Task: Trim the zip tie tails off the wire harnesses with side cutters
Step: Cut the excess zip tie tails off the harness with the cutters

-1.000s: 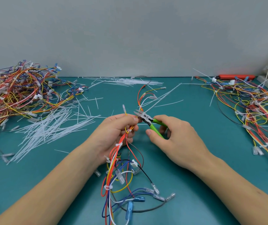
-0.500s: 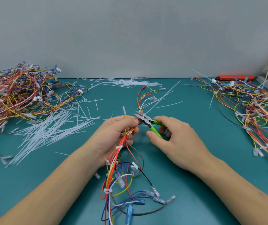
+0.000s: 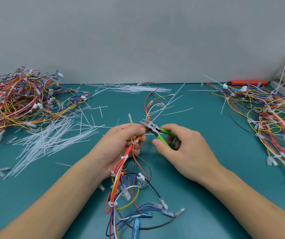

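Wire harness (image 3: 121, 169), a bundle of red, orange, yellow, blue and white leads bound with white zip ties, runs from the near edge of a teal work mat (image 3: 207, 152) up through the left hand (image 3: 121, 144), whose fingers and thumb curl round the bundle near its upper end. Its far leads fan out on the mat beyond the hands, and its loose lower leads, ending in clear-sleeved terminals, spread between the forearms. Just to the right, the right hand (image 3: 181, 149) grips the green handles of a pair of side cutters (image 3: 153, 127), thumb beneath and fingers wrapped over. The cutter's metal jaws stand slightly parted, pointing left and away, just beside the left thumb and touching or nearly touching the bundle; which cannot be told. A pile of wire harnesses (image 3: 17, 100) lies at the far left, with a scatter of cut zip tie tails (image 3: 52, 140) beside it. More harnesses with long white tails (image 3: 267, 118) sprawl along the right. An orange tool (image 3: 248, 82) rests by the grey wall.
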A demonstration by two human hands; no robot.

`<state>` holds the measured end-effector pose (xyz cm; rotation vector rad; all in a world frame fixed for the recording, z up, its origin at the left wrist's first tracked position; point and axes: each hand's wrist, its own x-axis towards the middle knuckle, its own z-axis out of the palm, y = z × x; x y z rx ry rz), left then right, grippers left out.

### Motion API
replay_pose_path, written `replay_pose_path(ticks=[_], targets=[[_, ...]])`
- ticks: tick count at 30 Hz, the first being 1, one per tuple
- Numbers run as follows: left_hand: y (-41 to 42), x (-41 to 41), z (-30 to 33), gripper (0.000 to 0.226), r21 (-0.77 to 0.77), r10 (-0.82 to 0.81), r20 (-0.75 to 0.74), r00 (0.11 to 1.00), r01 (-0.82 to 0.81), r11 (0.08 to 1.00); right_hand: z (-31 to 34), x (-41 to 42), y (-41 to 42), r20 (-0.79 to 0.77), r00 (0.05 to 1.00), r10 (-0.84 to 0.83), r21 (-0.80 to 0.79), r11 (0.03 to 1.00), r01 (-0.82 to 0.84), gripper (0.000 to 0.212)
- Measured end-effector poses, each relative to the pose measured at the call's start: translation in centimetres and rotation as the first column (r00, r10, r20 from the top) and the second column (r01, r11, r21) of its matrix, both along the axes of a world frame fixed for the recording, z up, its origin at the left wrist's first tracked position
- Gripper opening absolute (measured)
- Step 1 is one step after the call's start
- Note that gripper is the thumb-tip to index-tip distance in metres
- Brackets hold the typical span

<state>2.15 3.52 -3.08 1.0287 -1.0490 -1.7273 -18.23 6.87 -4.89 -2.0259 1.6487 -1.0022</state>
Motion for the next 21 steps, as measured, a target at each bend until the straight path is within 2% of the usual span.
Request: replay_pose_path(ticks=[5,13,16,21], targets=[[-0.03,-0.03,-0.08,0.013,-0.004,-0.001,-0.002,1.000,0.001,1.000,0.03,0.05,-0.03,-0.042,0.999,0.008,-0.007,1.000,-0.008,0.050],[-0.09,0.05,-0.12,0.024,-0.015,-0.023,0.001,1.000,0.023,1.000,0.04,-0.15,-0.10,-0.066,0.997,0.028,0.000,1.000,-0.028,0.039],[-0.13,0.13,-0.22,0.011,-0.015,-0.027,-0.005,1.000,0.027,1.000,0.21,-0.38,-0.36,-0.052,0.998,0.040,0.025,0.999,-0.038,0.026],[-0.22,0.14,-0.36,0.010,0.002,-0.011,-0.004,1.000,0.011,1.000,0.50,-0.52,-0.53,-0.068,0.996,0.049,0.032,0.998,-0.047,0.028]])
